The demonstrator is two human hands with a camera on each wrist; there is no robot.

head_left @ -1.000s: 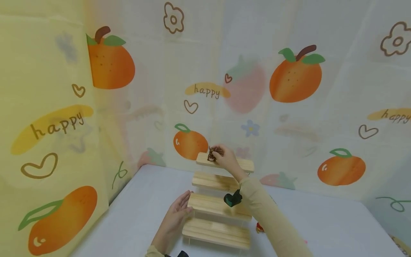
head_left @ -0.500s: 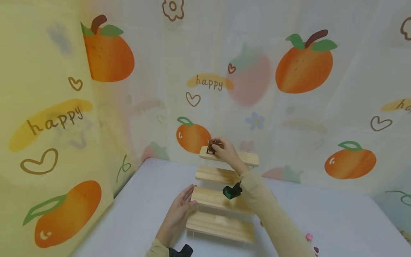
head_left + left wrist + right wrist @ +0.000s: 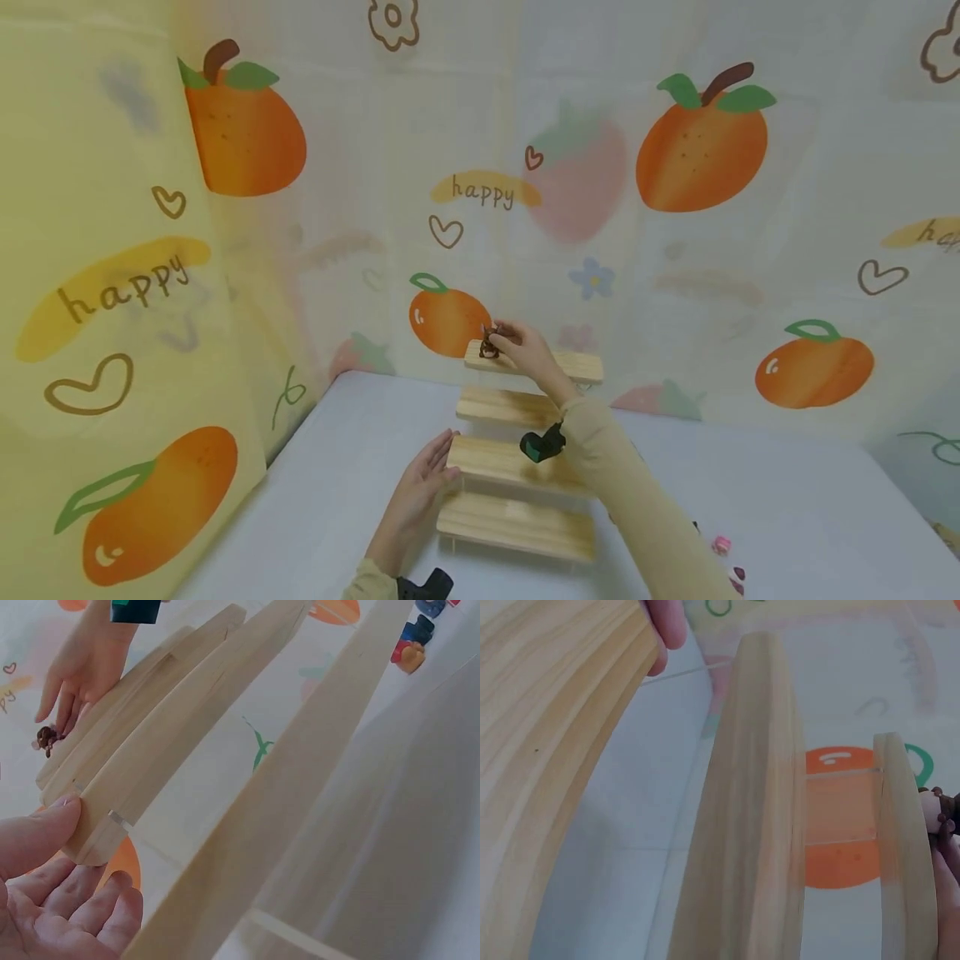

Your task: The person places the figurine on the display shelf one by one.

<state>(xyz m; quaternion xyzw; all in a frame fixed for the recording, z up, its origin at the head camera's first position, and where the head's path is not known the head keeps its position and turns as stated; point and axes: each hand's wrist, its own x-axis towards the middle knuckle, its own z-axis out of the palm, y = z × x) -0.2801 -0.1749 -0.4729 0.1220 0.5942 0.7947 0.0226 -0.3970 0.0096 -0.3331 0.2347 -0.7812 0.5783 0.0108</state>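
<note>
A wooden display stand (image 3: 517, 517) with stepped shelf boards stands on the white table. At the left end of its top board (image 3: 577, 365), my right hand (image 3: 528, 350) pinches a small dark-brown figurine (image 3: 489, 343) with a pale patch low on its front. The figurine is upright, at or just over the board; contact is unclear. In the right wrist view the figurine (image 3: 932, 810) shows only partly at the right edge. My left hand (image 3: 420, 487) holds the left end of a lower board (image 3: 101, 836), thumb against its edge and fingers behind and below.
To the right of the stand lie small toys, among them a pink one (image 3: 722, 545) and a dark-red and white one (image 3: 738, 575). The left wrist view shows a blue and orange figurine (image 3: 411, 649) beyond the boards. A fruit-printed cloth (image 3: 697, 275) hangs behind the table.
The head view has shifted slightly. The figurine in my right hand stays at the top board's left end and has shifted a little left. My left hand keeps its place on the stand.
</note>
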